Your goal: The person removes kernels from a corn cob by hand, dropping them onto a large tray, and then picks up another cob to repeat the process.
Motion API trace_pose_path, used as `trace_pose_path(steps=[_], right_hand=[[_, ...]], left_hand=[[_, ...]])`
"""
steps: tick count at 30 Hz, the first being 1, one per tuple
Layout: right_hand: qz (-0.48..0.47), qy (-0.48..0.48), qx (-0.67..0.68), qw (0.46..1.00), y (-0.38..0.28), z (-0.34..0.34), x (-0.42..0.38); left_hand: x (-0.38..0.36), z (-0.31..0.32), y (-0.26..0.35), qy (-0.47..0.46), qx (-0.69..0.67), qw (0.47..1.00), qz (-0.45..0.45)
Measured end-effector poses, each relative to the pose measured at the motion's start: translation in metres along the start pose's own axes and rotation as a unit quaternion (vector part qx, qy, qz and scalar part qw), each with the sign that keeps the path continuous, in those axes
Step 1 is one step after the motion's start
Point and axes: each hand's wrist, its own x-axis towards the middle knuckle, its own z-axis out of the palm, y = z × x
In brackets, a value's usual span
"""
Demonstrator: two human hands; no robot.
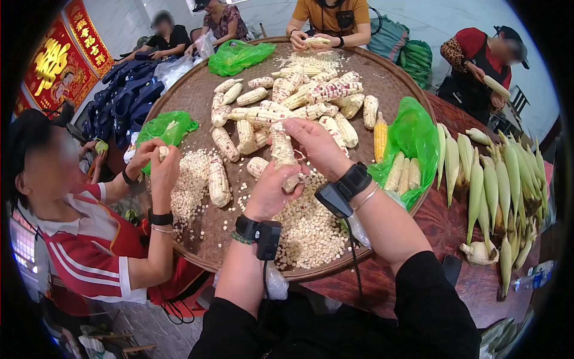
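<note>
My left hand [269, 190] is wrapped round the lower end of a pale corn cob [282, 145], which stands roughly upright over the round woven tray [200, 78]. At the cob's upper part, the fingers of my right hand [315, 142] press against its side. Part of the cob looks stripped of kernels. Below my hands lies a heap of loose white kernels [311, 230]. Beyond them, several white and purple-speckled corn cobs [335, 91] are piled in the tray's middle. A single corn cob [219, 181] rests left of my left hand.
Green plastic bags [412, 131] lie on the tray's rim, one with cobs. Unhusked corn [490, 185] covers the red table [412, 251] at right. At left, a person in a red and white shirt [89, 233] works a cob; other people sit or stand around the far side.
</note>
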Motion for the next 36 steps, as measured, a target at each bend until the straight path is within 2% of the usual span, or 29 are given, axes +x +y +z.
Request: trace_pose_path(steps=[1, 3, 5, 7, 9, 11, 13, 14, 16, 20, 22, 24, 26, 28, 31, 35, 36], right_hand=[[-0.001, 0.014, -0.005, 1.0, 0.001, 0.001, 0.001], [-0.029, 0.025, -0.017, 0.999, 0.008, 0.0, 0.005], [-0.056, 0.037, -0.028, 0.997, 0.013, -0.003, 0.009], [-0.011, 0.03, 0.046, 0.998, 0.015, -0.005, 0.009], [0.002, 0.038, 0.07, 0.997, 0.017, -0.003, 0.01], [0.015, 0.045, 0.094, 0.994, 0.017, -0.002, 0.011], [-0.006, -0.003, 0.065, 0.998, 0.016, -0.002, 0.008], [-0.005, -0.004, 0.066, 0.998, 0.015, -0.001, 0.008], [0.002, 0.004, -0.029, 1.0, 0.013, 0.0, 0.007], [0.025, -0.017, -0.068, 0.997, 0.007, 0.001, 0.002], [-0.04, -0.044, -0.023, 0.998, 0.008, 0.002, 0.004], [-0.032, -0.054, 0.006, 0.998, 0.004, -0.001, 0.001], [-0.023, -0.065, 0.033, 0.997, 0.002, -0.003, 0.002], [0.022, -0.091, 0.135, 0.986, 0.005, -0.006, 0.007], [0.004, -0.056, 0.099, 0.994, 0.01, -0.004, 0.007], [-0.001, -0.061, 0.058, 0.996, 0.014, -0.004, 0.007], [-0.037, -0.054, 0.007, 0.998, 0.016, -0.002, 0.007]], left_hand=[[0.001, 0.003, -0.002, 0.0, 0.0, 1.0, 0.0], [0.004, 0.009, -0.005, 0.09, 0.044, 0.993, 0.066], [0.009, 0.0, -0.007, 0.09, 0.062, 0.991, 0.072], [0.01, -0.004, -0.009, 0.09, 0.079, 0.99, 0.078], [0.01, -0.005, -0.008, 0.059, 0.028, 0.997, 0.041], [0.009, -0.006, -0.007, 0.047, 0.036, 0.997, 0.042], [0.007, -0.005, -0.007, 0.035, 0.045, 0.997, 0.043], [0.007, -0.002, -0.007, 0.052, 0.056, 0.996, 0.04], [0.007, 0.001, -0.007, 0.069, 0.066, 0.995, 0.037], [0.007, -0.001, -0.008, 0.08, 0.055, 0.995, 0.032], [0.006, -0.005, -0.006, 0.078, 0.038, 0.996, 0.029], [0.005, -0.007, -0.004, 0.041, 0.01, 0.998, 0.037], [0.004, -0.006, -0.003, 0.042, 0.013, 0.998, 0.035], [0.003, -0.005, -0.003, 0.045, 0.016, 0.998, 0.036], [0.004, -0.001, -0.005, 0.054, 0.027, 0.998, 0.022], [0.004, -0.002, -0.007, 0.047, 0.025, 0.998, 0.019], [0.004, -0.004, -0.006, 0.043, 0.014, 0.999, 0.021]])
